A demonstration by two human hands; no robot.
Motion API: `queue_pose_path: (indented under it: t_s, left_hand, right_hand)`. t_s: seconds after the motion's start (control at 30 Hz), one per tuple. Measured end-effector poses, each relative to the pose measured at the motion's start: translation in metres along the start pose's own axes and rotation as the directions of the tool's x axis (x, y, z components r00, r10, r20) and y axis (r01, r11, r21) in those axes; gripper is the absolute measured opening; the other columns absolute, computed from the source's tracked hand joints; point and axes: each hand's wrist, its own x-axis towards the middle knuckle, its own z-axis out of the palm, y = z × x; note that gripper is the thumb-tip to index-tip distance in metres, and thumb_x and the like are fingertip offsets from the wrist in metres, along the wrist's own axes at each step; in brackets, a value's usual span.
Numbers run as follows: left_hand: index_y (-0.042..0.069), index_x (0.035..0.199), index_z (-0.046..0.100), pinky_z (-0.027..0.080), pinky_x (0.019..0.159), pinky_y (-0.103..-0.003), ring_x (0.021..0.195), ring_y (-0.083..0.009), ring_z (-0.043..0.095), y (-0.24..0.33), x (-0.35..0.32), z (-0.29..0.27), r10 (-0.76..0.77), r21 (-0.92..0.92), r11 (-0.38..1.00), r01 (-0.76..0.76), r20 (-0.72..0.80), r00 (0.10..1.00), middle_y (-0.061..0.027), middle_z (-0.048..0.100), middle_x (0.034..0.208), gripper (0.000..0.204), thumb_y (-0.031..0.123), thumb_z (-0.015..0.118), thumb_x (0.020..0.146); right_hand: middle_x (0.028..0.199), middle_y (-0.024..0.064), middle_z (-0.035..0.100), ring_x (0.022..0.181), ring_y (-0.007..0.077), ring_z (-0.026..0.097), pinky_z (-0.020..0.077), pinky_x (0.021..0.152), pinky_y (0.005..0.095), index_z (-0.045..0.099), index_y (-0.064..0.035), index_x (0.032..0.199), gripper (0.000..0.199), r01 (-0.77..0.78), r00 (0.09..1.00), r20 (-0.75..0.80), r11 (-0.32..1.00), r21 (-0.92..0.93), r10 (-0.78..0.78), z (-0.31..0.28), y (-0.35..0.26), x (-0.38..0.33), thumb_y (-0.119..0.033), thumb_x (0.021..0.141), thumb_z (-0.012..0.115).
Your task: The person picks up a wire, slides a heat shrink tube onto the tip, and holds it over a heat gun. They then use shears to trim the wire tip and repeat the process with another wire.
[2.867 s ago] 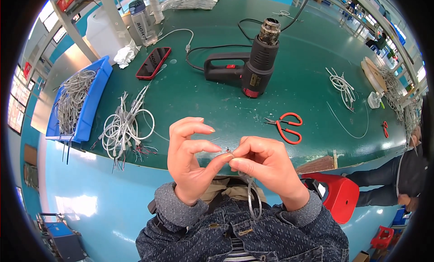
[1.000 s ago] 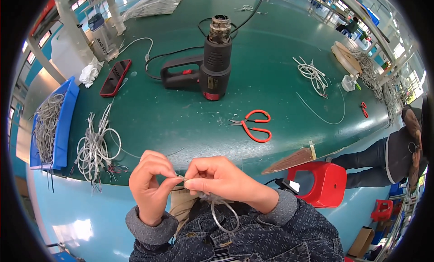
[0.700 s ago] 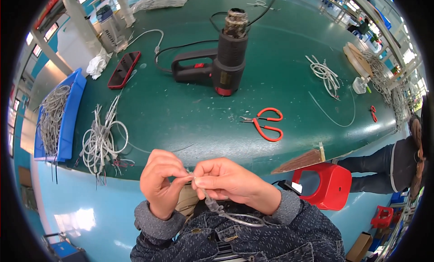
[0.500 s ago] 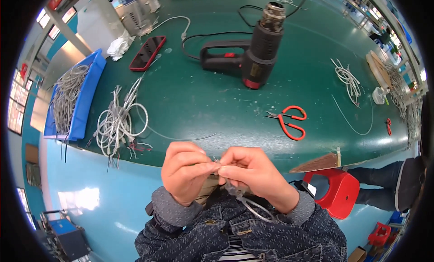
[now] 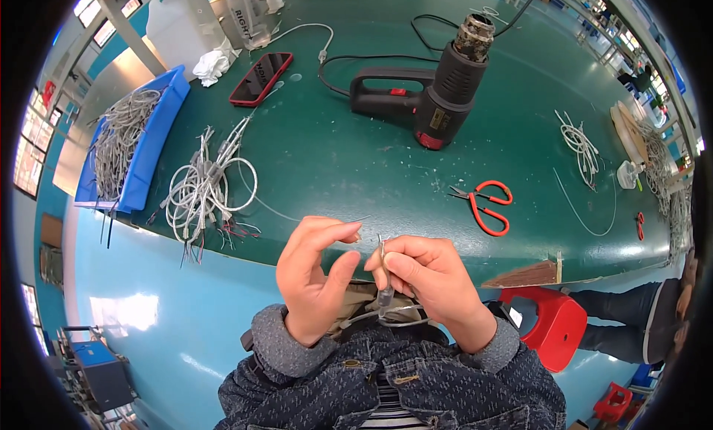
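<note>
My right hand (image 5: 434, 281) pinches a thin grey cable (image 5: 386, 296) near its stripped end, which points up between thumb and fingers. A clear grey sleeve sits on the cable below the fingers, and the rest of it loops down over my lap. My left hand (image 5: 316, 270) is just to the left with thumb and fingers apart, holding nothing. Beyond the fingertips, one thin wire or tube (image 5: 278, 211) lies on the green table. Left of my hands a bundle of coiled grey cables (image 5: 212, 179) rests at the table's edge, coloured wire ends hanging over.
A black heat gun (image 5: 445, 88) stands on the green table (image 5: 356, 163). Red-handled scissors (image 5: 490, 207) lie to the right. A blue bin (image 5: 167, 111) of cables, a phone (image 5: 261, 79) and a bottle (image 5: 249, 18) are at left. Another cable coil (image 5: 579, 144) lies right; a person stands beside a red stool (image 5: 553, 341).
My left hand has come away from the cable and its fingers have spread. The cable end now shows upright in my right hand. The whole view has shifted slightly.
</note>
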Motion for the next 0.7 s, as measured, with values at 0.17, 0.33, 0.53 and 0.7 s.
queue_pose_path:
  t_s: [0.17, 0.33, 0.53, 0.7]
  left_hand:
    - [0.001, 0.099, 0.064, 0.045, 0.07, -0.032, 0.08, -0.025, 0.057, 0.004, 0.008, -0.008, 0.079, 0.227, 0.969, -0.101, 0.103, 0.991, -0.0106, 0.061, 0.086, 0.027, 0.002, 0.069, 0.072]
    - [0.0, 0.095, 0.061, 0.045, 0.071, -0.032, 0.082, -0.0238, 0.056, 0.01, 0.01, -0.011, 0.102, 0.293, 0.941, -0.171, 0.235, 0.967, -0.0099, 0.059, 0.085, 0.026, 0.0, 0.069, 0.07]
    - [0.004, 0.089, 0.059, 0.044, 0.069, -0.032, 0.081, -0.0245, 0.055, 0.02, 0.008, -0.004, 0.221, 0.421, 0.869, -0.261, 0.142, 0.965, -0.0076, 0.057, 0.084, 0.031, -0.004, 0.072, 0.063]
    - [0.007, 0.087, 0.059, 0.044, 0.066, -0.033, 0.079, -0.0244, 0.053, 0.018, 0.01, -0.002, 0.353, 0.515, 0.754, -0.408, 0.206, 0.913, -0.0058, 0.055, 0.082, 0.033, -0.004, 0.074, 0.06]
  right_hand:
    - [0.075, 0.0047, 0.061, 0.059, 0.0044, 0.044, 0.0352, 0.053, 0.0185, 0.063, 0.0042, 0.094, 0.018, 0.003, 1.0, 0.01, 0.999, -0.032, -0.003, 0.004, 0.0, 0.0, -0.007, 0.092, 0.05]
    - [0.077, 0.0071, 0.062, 0.058, 0.0048, 0.045, 0.0351, 0.051, 0.0188, 0.064, 0.0047, 0.092, 0.015, 0.033, 0.999, -0.027, 0.997, -0.068, -0.035, 0.004, 0.002, -0.001, -0.003, 0.09, 0.052]
    - [0.078, 0.0026, 0.062, 0.069, 0.0061, 0.053, 0.0424, 0.061, 0.0209, 0.065, 0.0029, 0.096, 0.014, 0.146, 0.984, -0.061, 0.96, -0.238, -0.165, 0.005, 0.006, 0.0, -0.007, 0.09, 0.057]
    - [0.079, 0.004, 0.062, 0.071, 0.0081, 0.055, 0.044, 0.062, 0.0223, 0.065, 0.0031, 0.095, 0.013, 0.177, 0.977, -0.069, 0.944, -0.28, -0.204, 0.004, 0.007, 0.001, -0.005, 0.089, 0.057]
